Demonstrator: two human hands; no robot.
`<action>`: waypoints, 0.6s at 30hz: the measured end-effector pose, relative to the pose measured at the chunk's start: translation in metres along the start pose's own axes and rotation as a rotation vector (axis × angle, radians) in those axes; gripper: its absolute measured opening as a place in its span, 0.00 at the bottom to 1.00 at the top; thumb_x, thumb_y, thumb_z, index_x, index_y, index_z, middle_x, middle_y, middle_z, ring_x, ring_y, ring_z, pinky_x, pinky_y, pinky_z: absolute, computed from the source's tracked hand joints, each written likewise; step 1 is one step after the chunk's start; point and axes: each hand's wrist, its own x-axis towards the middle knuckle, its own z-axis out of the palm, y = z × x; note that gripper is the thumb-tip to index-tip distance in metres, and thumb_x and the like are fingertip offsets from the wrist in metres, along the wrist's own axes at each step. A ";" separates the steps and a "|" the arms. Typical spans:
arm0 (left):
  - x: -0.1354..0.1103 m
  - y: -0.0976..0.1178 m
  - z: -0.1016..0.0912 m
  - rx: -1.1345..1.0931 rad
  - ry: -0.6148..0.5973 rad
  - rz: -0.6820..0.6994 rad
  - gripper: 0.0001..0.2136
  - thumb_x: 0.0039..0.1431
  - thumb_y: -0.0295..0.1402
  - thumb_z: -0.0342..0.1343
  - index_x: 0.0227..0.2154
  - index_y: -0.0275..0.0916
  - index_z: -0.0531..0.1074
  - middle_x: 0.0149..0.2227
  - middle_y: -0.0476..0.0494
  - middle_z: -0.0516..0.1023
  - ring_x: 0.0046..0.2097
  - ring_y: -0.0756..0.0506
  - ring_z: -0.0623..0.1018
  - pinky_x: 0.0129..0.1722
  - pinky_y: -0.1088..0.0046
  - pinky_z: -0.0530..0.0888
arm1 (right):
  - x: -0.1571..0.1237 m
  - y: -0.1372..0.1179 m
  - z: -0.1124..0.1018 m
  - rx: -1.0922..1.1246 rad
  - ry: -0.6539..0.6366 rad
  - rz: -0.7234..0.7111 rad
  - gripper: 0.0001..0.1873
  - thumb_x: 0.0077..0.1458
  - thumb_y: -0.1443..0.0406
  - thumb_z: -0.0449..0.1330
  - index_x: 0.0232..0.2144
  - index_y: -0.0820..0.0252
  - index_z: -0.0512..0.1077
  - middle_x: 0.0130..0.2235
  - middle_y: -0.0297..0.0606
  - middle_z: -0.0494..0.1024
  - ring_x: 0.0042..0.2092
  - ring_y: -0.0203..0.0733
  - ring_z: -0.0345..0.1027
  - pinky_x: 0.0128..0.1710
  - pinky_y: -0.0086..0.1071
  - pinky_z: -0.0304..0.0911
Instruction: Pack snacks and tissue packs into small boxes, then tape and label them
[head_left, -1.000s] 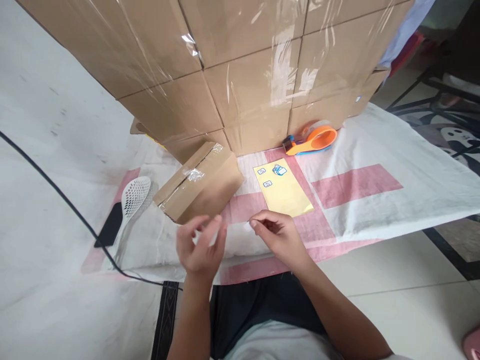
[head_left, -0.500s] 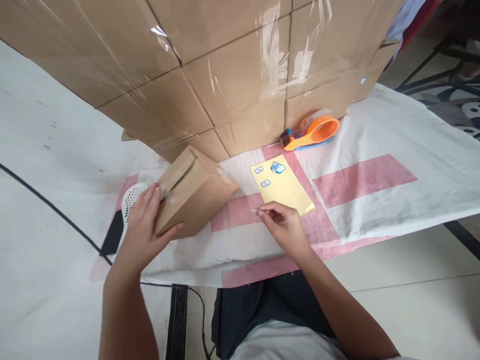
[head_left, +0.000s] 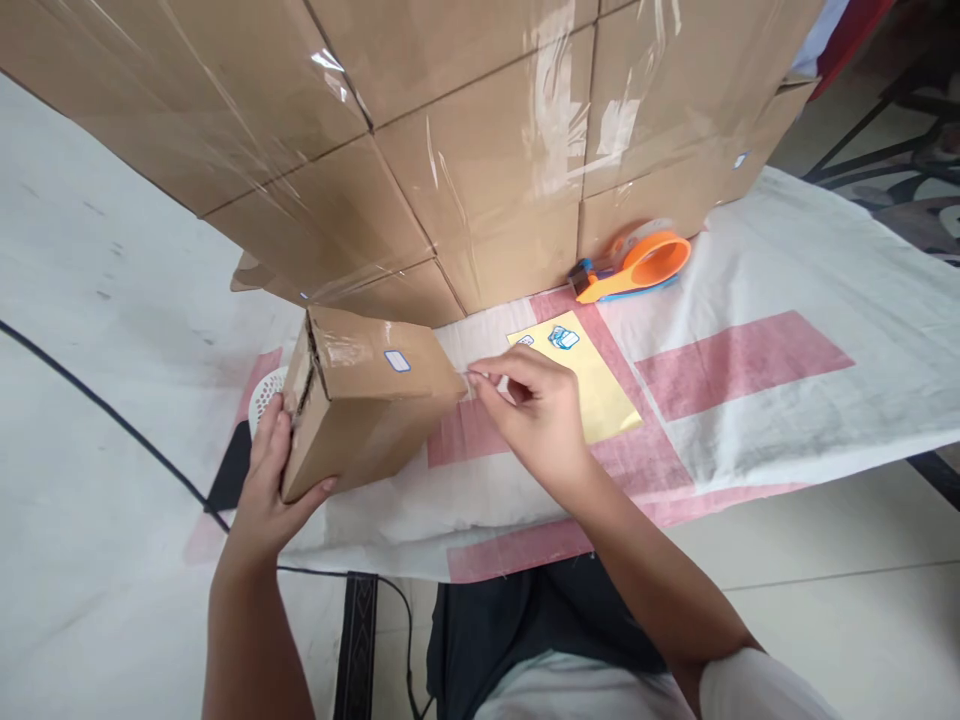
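My left hand (head_left: pixel 271 480) grips a small brown cardboard box (head_left: pixel 375 435) by its left end, fingers on the end flap and thumb on the near side. The box is tilted on the cloth, and a blue-edged sticker (head_left: pixel 397 360) shows on its upper face. Just off the box's right end, my right hand (head_left: pixel 532 405) pinches a tiny, thin whitish piece between thumb and forefinger; seen edge-on, it looks like a small sticker. Beneath and beyond that hand lies a yellow backing sheet (head_left: pixel 607 395) with a few blue-edged stickers, partly covered by the hand.
Stacked cardboard boxes (head_left: pixel 502 180) under shiny clear film form a wall at the back. An orange tape dispenser (head_left: pixel 660 262) rests against them. A white perforated object (head_left: pixel 266 393) and a black flat item (head_left: pixel 231 470) lie left, near a black cable (head_left: pixel 97 400).
My left hand has turned the box, bringing its stickered face into view. My right hand has moved left and away from me, to the box's right end, still pinching the small piece.
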 end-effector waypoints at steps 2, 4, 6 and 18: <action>0.002 0.000 0.001 -0.019 0.005 0.041 0.46 0.62 0.36 0.64 0.75 0.54 0.41 0.78 0.40 0.41 0.78 0.33 0.47 0.74 0.41 0.48 | 0.013 -0.006 0.018 -0.043 -0.019 -0.031 0.08 0.63 0.70 0.62 0.36 0.56 0.81 0.32 0.33 0.77 0.32 0.35 0.69 0.33 0.30 0.64; 0.002 0.001 0.001 -0.029 0.013 0.043 0.46 0.62 0.36 0.64 0.75 0.55 0.42 0.78 0.41 0.40 0.78 0.33 0.46 0.74 0.41 0.48 | 0.020 -0.009 0.034 -0.075 -0.059 -0.012 0.08 0.63 0.70 0.62 0.37 0.57 0.82 0.33 0.33 0.78 0.33 0.35 0.71 0.34 0.30 0.64; 0.002 0.001 0.001 -0.036 0.022 0.033 0.45 0.62 0.37 0.64 0.75 0.55 0.42 0.78 0.42 0.40 0.78 0.34 0.45 0.74 0.42 0.47 | 0.023 -0.009 0.046 -0.094 -0.089 0.031 0.08 0.63 0.70 0.62 0.36 0.57 0.82 0.34 0.33 0.79 0.35 0.35 0.72 0.35 0.30 0.64; -0.009 -0.011 0.004 -0.076 0.049 0.060 0.46 0.62 0.37 0.64 0.75 0.55 0.42 0.79 0.44 0.39 0.78 0.36 0.45 0.75 0.47 0.45 | 0.021 -0.001 0.071 -0.024 -0.133 -0.092 0.09 0.67 0.68 0.61 0.41 0.57 0.83 0.37 0.35 0.79 0.37 0.35 0.73 0.38 0.28 0.67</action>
